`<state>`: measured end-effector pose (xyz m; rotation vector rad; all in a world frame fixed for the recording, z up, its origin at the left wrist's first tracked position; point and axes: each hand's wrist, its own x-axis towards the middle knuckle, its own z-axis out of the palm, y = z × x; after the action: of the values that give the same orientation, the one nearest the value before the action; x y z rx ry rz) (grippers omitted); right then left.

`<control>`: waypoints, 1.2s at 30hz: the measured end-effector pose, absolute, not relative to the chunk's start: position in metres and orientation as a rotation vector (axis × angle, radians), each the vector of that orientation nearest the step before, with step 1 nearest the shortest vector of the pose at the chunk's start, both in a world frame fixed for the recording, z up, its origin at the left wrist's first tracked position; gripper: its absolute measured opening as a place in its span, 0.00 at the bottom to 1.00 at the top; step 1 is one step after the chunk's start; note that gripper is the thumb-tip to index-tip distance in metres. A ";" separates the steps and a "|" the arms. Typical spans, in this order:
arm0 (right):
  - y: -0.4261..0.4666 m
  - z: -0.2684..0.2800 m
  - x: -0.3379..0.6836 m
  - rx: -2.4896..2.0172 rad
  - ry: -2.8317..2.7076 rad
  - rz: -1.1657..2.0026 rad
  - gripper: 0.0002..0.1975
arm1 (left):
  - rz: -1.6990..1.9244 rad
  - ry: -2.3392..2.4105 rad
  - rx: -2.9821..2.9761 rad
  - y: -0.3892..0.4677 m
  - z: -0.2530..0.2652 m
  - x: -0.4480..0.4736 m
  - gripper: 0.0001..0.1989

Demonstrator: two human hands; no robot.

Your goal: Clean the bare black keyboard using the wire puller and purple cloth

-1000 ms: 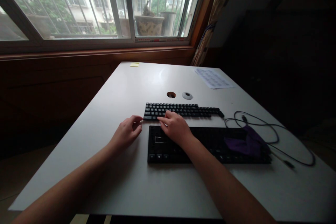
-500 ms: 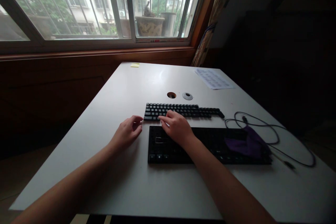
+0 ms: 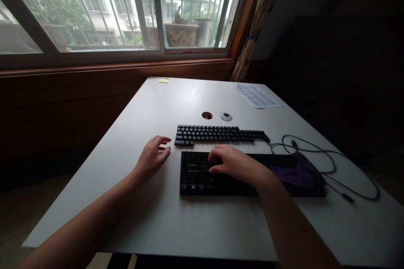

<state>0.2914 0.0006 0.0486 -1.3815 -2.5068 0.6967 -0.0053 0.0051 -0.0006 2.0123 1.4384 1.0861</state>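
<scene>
A black keyboard (image 3: 233, 191) lies across the desk before me, most of its upper keys off and a bottom row of keycaps in place. On its left part rests a keycap puller (image 3: 196, 168) with a wire loop. My right hand (image 3: 235, 164) hovers over the keyboard at the puller's handle end, thumb and curled fingers apart. Behind the keyboard, loose black keycaps (image 3: 208, 133) stand laid out in rows. Left of these rows is my left hand (image 3: 154, 154), open and empty, its fingers just short of the end keycaps.
A purple cloth (image 3: 295, 172) covers the keyboard's right end. Black cable (image 3: 334, 164) loops beside it. Farther back on the white desk (image 3: 142, 113) are a round hole (image 3: 207, 115), its grey cover (image 3: 226, 116), printed sheets (image 3: 257, 96) and a yellow sticky note (image 3: 163, 80).
My right hand has drawn back from the front row of loose keycaps to above the keyboard by the puller. The left hand stays nearly in place, its fingers spread a little wider.
</scene>
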 end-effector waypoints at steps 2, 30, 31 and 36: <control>-0.003 0.046 0.291 -1.378 -2.529 0.657 0.07 | 1.106 1.418 2.030 0.004 0.004 -0.004 0.10; -0.054 0.038 0.274 -1.104 -1.449 1.175 0.13 | 1.012 1.064 1.782 -0.029 0.015 0.020 0.15; -0.055 0.037 0.271 -1.074 -1.353 1.209 0.13 | 0.993 1.046 1.753 -0.030 0.015 0.021 0.16; -0.060 0.030 0.258 -0.987 -1.105 1.191 0.11 | 0.877 0.928 1.706 -0.036 0.019 0.026 0.16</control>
<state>0.2577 -0.0598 0.0301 -0.9868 -1.1054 1.1912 0.0261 -0.0363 0.0193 1.7058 0.9280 0.8766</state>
